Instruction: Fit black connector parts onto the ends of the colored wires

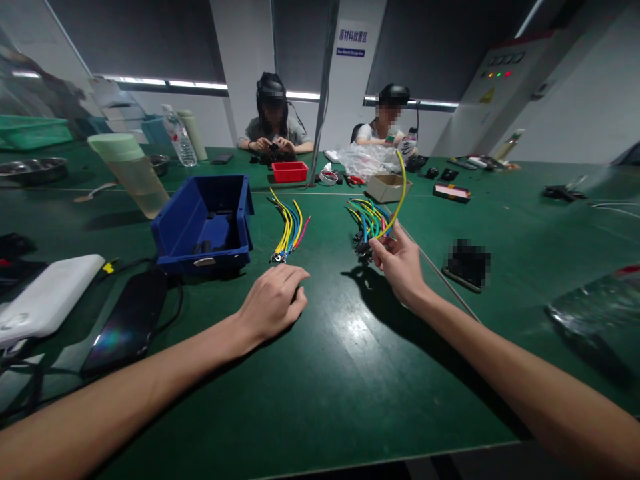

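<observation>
We pinch a yellow wire [400, 190] in our right hand [400, 263] above the loose wires [367, 220], left hand [273, 300] curled empty on the counter [350, 360], where a slack grip could drop and tangle it.

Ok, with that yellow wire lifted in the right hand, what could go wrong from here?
1. The yellow wire held by the right hand rises out of the multicoloured wire bundle; pulling may drag or tangle its neighbours.
2. The left hand rests by the second bundle, and a sweep could scatter it.
3. The lifted wire arcs toward the cardboard box and could snag it.
</observation>
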The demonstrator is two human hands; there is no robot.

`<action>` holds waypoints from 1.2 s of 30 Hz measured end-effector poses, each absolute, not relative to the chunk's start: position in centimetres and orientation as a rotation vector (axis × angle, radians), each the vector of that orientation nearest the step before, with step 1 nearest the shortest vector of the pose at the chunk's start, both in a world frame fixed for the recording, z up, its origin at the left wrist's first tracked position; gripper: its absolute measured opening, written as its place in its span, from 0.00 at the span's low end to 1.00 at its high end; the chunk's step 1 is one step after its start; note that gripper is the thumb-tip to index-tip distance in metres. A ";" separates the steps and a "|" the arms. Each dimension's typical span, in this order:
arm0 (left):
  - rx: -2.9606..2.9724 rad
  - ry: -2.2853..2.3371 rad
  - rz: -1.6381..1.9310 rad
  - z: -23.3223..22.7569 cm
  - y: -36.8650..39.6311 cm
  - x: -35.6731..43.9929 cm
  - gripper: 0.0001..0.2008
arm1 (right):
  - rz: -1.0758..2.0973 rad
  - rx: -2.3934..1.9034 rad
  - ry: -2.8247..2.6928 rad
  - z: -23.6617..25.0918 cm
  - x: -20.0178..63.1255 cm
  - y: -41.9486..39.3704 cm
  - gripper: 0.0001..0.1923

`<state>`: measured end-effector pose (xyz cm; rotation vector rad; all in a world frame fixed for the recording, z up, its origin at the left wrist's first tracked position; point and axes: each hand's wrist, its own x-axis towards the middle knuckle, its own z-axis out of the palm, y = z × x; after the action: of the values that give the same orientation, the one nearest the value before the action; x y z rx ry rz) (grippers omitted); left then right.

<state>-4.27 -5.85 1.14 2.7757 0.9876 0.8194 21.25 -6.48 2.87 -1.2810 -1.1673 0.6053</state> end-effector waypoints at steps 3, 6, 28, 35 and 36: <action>2.835 1.142 0.761 1.4 -5.6 -4.2 0.17 | 0.605 -1.289 -1.125 2.4 22.2 -5.7 0.34; 2.854 1.260 0.715 1.3 -4.9 -4.5 0.19 | 0.625 -1.290 -1.083 1.9 22.9 -5.2 0.30; 2.815 1.419 0.656 0.4 -4.1 -5.0 0.22 | 0.620 -1.481 -0.923 1.0 23.8 -4.4 0.33; 2.820 1.365 0.733 0.5 -4.0 -5.4 0.18 | 0.571 -1.459 -0.887 0.8 24.5 -4.0 0.28; 2.817 1.351 0.746 0.5 -3.9 -5.5 0.17 | 0.557 -1.460 -0.884 0.8 24.6 -4.0 0.27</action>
<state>-5.47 -3.94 0.46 2.8169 1.3508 0.7458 24.57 -4.00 0.80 -1.4601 -0.8836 0.5568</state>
